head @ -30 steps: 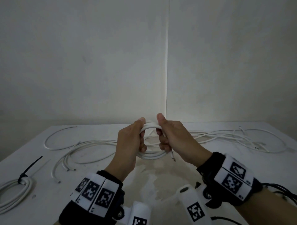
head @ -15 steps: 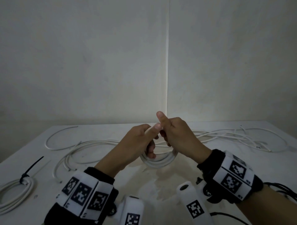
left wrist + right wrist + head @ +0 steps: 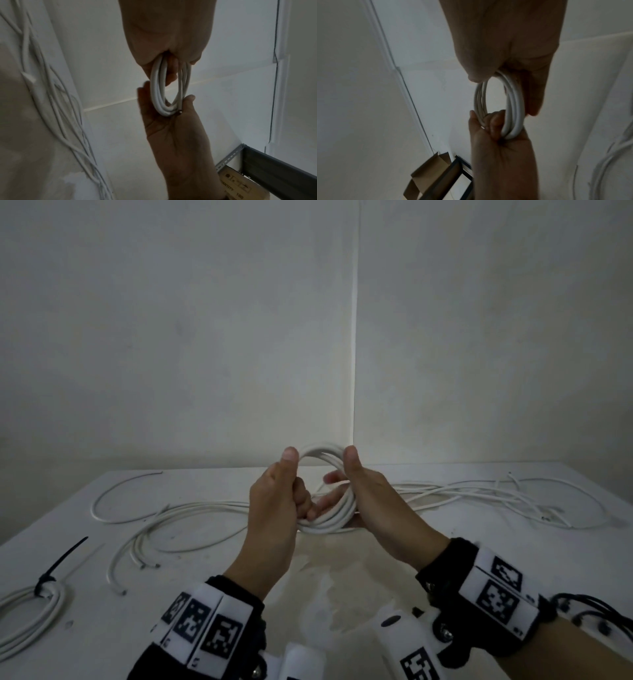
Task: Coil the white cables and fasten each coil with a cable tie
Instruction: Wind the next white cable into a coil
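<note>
A coil of white cable stands upright as a ring above the table's middle, held between both hands. My left hand grips its left side, fingers curled through the ring and thumb up along the outside. My right hand clasps the right side between thumb and fingers. In the left wrist view the coil runs from my left hand down into the right hand. The right wrist view shows the coil pinched by the right hand, with the left hand below.
A finished coil fastened with a black cable tie lies at the table's left edge. Loose white cables spread left of my hands, and more loose cables lie to the right. A wall stands close behind the table.
The hands have drawn apart and lifted the coil. It now stands as an open ring between the two thumbs, where before the hands were bunched together over it.
</note>
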Demonstrator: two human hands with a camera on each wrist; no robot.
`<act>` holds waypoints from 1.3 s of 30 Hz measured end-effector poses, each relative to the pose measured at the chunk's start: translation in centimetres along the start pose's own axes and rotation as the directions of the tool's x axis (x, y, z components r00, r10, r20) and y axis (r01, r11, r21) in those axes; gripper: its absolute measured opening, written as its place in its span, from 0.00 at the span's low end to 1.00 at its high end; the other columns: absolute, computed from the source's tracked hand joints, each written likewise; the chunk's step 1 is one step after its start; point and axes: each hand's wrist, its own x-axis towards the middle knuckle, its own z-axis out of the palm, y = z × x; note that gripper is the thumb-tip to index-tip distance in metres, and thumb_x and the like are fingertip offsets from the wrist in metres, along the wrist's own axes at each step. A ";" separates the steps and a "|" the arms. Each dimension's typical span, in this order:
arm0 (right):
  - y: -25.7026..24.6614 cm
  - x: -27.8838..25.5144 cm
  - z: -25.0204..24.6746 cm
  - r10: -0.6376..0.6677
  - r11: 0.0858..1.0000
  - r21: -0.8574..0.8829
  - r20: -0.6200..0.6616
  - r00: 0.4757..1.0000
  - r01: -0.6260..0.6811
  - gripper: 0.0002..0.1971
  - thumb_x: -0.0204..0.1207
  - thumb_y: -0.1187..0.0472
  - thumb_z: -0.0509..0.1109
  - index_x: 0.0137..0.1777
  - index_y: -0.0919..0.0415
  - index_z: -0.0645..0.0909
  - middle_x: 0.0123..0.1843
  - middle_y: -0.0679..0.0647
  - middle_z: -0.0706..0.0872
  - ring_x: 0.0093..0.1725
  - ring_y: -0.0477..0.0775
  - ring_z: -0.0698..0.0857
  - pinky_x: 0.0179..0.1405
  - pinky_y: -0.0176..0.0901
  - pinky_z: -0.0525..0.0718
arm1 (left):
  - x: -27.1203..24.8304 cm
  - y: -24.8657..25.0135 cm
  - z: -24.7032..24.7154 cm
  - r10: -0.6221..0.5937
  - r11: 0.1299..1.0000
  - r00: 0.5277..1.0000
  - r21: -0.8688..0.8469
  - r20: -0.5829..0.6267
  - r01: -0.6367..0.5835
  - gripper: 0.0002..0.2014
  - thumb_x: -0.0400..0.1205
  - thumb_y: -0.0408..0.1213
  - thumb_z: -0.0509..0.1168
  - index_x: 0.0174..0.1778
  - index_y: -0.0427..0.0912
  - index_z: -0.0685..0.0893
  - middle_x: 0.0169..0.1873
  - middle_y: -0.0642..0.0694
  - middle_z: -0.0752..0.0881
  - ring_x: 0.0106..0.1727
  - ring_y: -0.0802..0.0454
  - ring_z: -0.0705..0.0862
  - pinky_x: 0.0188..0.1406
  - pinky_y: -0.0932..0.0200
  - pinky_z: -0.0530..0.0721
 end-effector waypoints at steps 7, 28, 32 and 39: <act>0.5 0.5 -0.5 -0.186 0.978 -0.115 -0.122 0.975 0.173 0.24 0.74 0.40 0.52 0.41 0.63 0.76 0.26 0.50 0.80 0.23 0.47 0.80 0.28 0.37 0.77 | -0.2 -1.5 -1.7 -0.030 0.969 0.985 0.245 0.169 -0.012 0.21 0.85 0.48 0.51 0.33 0.39 0.76 0.25 0.45 0.81 0.27 0.55 0.82 0.35 0.61 0.83; 2.7 -1.2 -2.0 -0.051 0.999 -0.018 -0.025 0.998 0.051 0.23 0.75 0.40 0.52 0.45 0.59 0.78 0.31 0.49 0.84 0.29 0.45 0.84 0.40 0.42 0.81 | -0.2 -2.1 0.7 -0.188 0.966 0.978 0.197 0.094 0.167 0.23 0.85 0.50 0.53 0.25 0.43 0.69 0.14 0.54 0.66 0.15 0.58 0.64 0.18 0.64 0.69; 3.0 -1.2 -2.6 -0.099 0.994 -0.046 -0.099 0.990 0.095 0.16 0.82 0.50 0.53 0.39 0.58 0.75 0.28 0.50 0.75 0.25 0.46 0.78 0.42 0.54 0.79 | -0.1 -2.1 1.0 -0.189 0.945 0.959 0.303 0.209 0.121 0.24 0.86 0.49 0.50 0.26 0.40 0.73 0.15 0.53 0.71 0.19 0.56 0.71 0.24 0.63 0.77; 3.3 -2.2 -5.3 -0.126 0.981 -0.169 -0.166 0.978 0.098 0.15 0.82 0.49 0.54 0.37 0.55 0.72 0.28 0.48 0.73 0.24 0.45 0.76 0.34 0.48 0.76 | -0.4 -2.4 3.6 -0.322 0.942 0.896 0.203 0.305 0.269 0.25 0.86 0.48 0.49 0.27 0.39 0.74 0.13 0.50 0.70 0.15 0.54 0.70 0.21 0.62 0.76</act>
